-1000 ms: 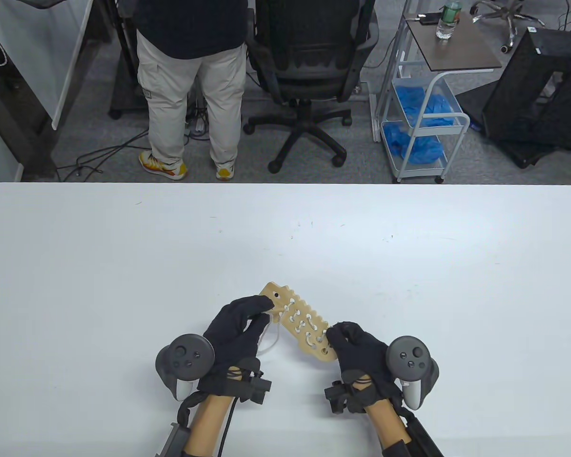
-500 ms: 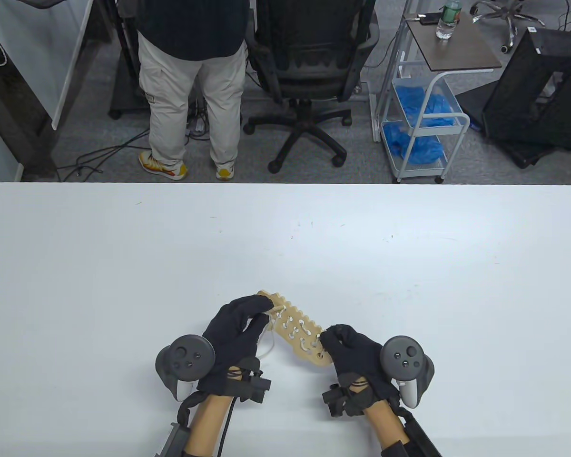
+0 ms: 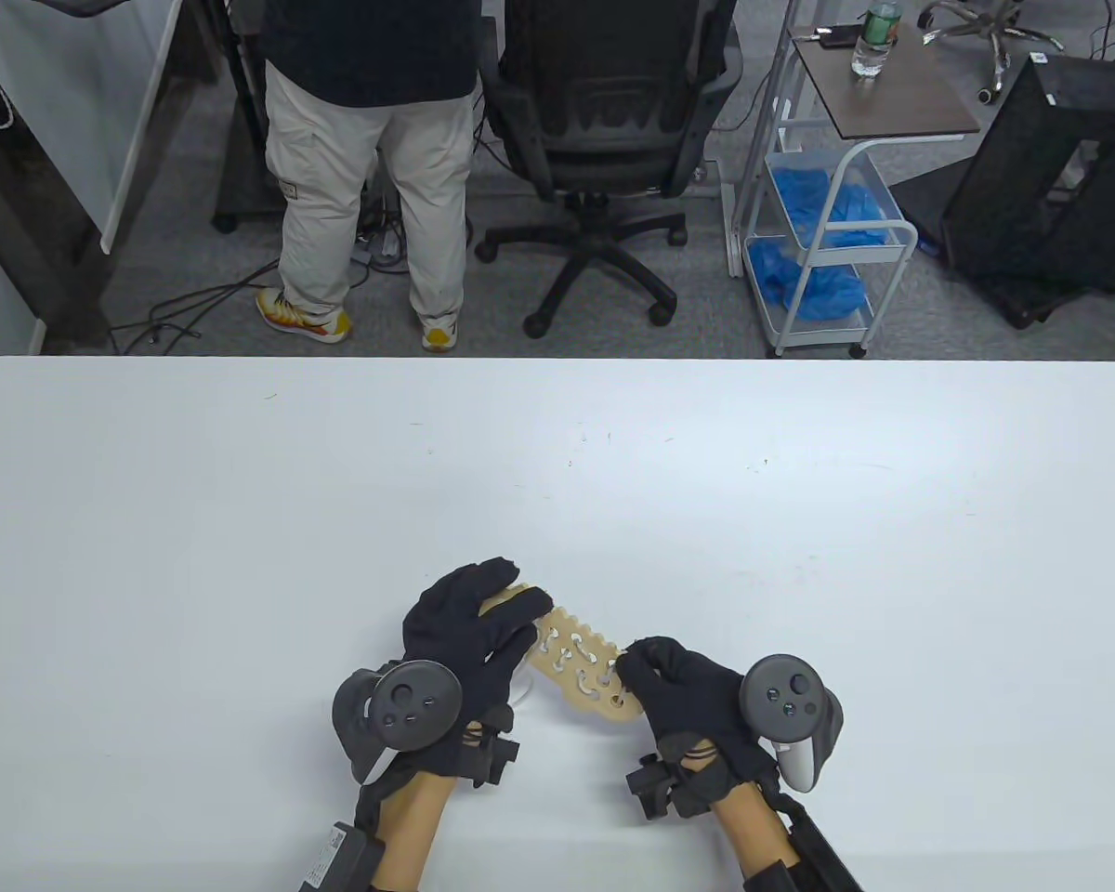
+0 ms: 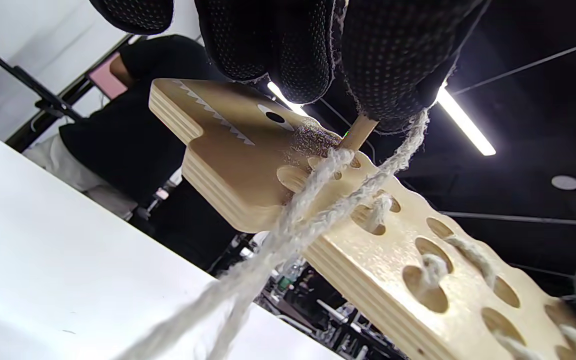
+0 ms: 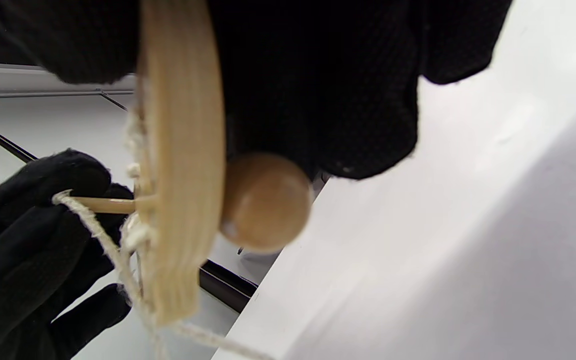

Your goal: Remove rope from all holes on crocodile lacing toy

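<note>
Table view: the pale wooden crocodile lacing board (image 3: 583,664) is held above the white surface (image 3: 242,520), its long axis running from the left hand (image 3: 469,632), whose fingers pinch the white rope's wooden needle (image 4: 358,132), lower right to the gripping right hand (image 3: 683,683).

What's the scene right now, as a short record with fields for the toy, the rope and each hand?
toy: wooden crocodile board, held off the white table, tilted
rope: white rope laced through many holes
needle: wooden stick on the rope's end, poking from a hole near the head
left hand: pinches the stick
right hand: grips the tail end
bead: wooden ball against the board
</note>
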